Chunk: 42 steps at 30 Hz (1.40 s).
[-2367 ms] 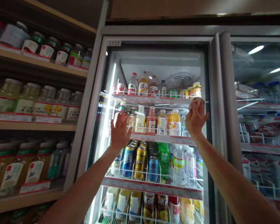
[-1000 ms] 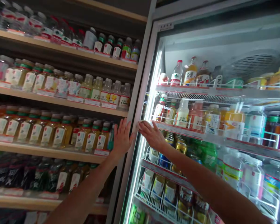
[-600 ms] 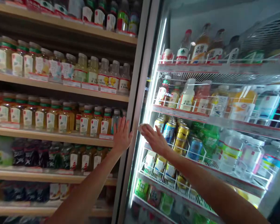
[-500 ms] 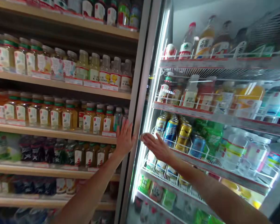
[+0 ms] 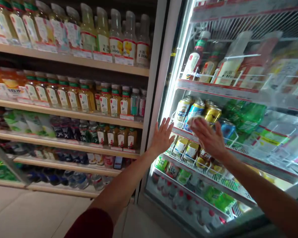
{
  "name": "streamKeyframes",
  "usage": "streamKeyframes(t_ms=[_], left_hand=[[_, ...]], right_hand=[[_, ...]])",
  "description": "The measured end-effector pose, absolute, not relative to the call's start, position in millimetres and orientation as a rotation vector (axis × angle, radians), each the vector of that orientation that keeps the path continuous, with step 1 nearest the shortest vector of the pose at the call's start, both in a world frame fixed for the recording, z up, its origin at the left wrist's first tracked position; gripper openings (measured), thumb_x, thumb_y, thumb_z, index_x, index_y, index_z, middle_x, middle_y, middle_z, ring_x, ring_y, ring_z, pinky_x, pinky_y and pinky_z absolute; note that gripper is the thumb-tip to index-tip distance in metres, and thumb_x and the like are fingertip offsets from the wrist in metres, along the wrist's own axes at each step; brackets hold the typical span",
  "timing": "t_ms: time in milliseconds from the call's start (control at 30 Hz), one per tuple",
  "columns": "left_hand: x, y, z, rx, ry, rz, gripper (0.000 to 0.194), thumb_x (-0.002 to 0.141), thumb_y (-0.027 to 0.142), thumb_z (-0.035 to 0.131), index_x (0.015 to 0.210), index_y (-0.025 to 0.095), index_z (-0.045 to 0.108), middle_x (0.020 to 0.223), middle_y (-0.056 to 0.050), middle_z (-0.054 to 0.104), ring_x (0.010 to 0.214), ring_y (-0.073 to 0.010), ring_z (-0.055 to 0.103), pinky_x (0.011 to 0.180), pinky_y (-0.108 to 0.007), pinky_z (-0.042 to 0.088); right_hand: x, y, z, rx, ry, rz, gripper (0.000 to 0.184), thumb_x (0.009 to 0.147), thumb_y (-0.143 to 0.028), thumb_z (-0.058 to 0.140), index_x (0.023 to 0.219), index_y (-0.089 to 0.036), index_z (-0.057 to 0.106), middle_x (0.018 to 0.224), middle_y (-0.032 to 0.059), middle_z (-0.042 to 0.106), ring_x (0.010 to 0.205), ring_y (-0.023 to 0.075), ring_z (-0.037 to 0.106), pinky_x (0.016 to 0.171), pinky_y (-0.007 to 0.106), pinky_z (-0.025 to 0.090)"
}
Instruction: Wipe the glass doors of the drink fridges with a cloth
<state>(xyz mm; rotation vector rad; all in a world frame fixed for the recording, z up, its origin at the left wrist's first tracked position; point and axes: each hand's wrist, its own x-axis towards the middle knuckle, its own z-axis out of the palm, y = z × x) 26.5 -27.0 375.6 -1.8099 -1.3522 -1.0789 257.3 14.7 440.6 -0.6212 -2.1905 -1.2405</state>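
My left hand [image 5: 162, 137] is open, its fingers spread flat against the glass door of the drinks fridge [image 5: 164, 59] near the door's left edge. My right hand [image 5: 210, 138] is a little to the right on the same glass and presses a small white cloth [image 5: 195, 120] against it. The cloth sits under my fingers, level with the shelf of cans [image 5: 196, 110]. Behind the glass are wire shelves of bottles [image 5: 225, 71] above and small jars [image 5: 186, 148] below.
Wooden shelves [image 5: 72, 59] full of juice and tea bottles [image 5: 86, 96] run along the left, right up to the fridge frame. Light floor tiles [image 5: 27, 215] show at the lower left. The fridge's bottom shelves hold green packs [image 5: 218, 198].
Both hands have slid down the glass and a little to the right, from the bottle shelf to the can shelf. The view has tilted down, so the floor now shows.
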Motion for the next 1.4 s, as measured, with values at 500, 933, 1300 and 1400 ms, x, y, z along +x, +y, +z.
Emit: streamKeyframes(t_ms=[500, 933, 1300, 1400], left_hand=[[119, -17, 367, -1.872, -1.281, -1.107, 0.056, 0.090, 0.035, 0.038, 0.140, 0.015, 0.024, 0.148, -0.016, 0.027, 0.141, -0.0247, 0.011, 0.112, -0.052, 0.015], [207, -20, 374, -1.948, -1.076, -1.144, 0.058, 0.088, 0.031, 0.043, 0.141, 0.017, 0.023, 0.147, -0.015, 0.030, 0.140, -0.0246, 0.014, 0.112, -0.051, 0.017], [259, -35, 373, -1.986, -1.024, -1.088, 0.055, 0.087, 0.030, 0.045, 0.138, 0.015, 0.030, 0.145, -0.016, 0.033, 0.140, -0.0247, 0.016, 0.113, -0.050, 0.016], [268, -36, 376, -1.964, -1.023, -1.105, 0.054, 0.087, 0.030, 0.045, 0.137, 0.015, 0.031, 0.145, -0.015, 0.034, 0.140, -0.0247, 0.015, 0.113, -0.049, 0.016]], right_hand=[[343, 4, 420, -0.808, -2.082, -1.107, 0.058, 0.085, -0.019, 0.048, 0.139, -0.032, 0.031, 0.146, 0.0045, 0.036, 0.138, 0.0225, 0.024, 0.112, 0.053, 0.001], [448, -15, 410, -0.894, -1.971, -1.199, 0.049, 0.086, -0.019, 0.047, 0.133, -0.031, 0.042, 0.141, 0.0057, 0.043, 0.138, 0.0200, 0.026, 0.113, 0.051, 0.003], [506, -24, 383, -0.929, -1.924, -1.194, 0.051, 0.084, -0.018, 0.048, 0.133, -0.033, 0.042, 0.141, 0.0067, 0.044, 0.136, 0.0222, 0.030, 0.112, 0.054, 0.009], [521, -19, 411, -0.982, -1.626, -1.182, 0.059, 0.084, -0.019, 0.047, 0.140, -0.031, 0.031, 0.150, 0.0109, 0.024, 0.136, 0.0303, 0.027, 0.108, 0.062, 0.013]])
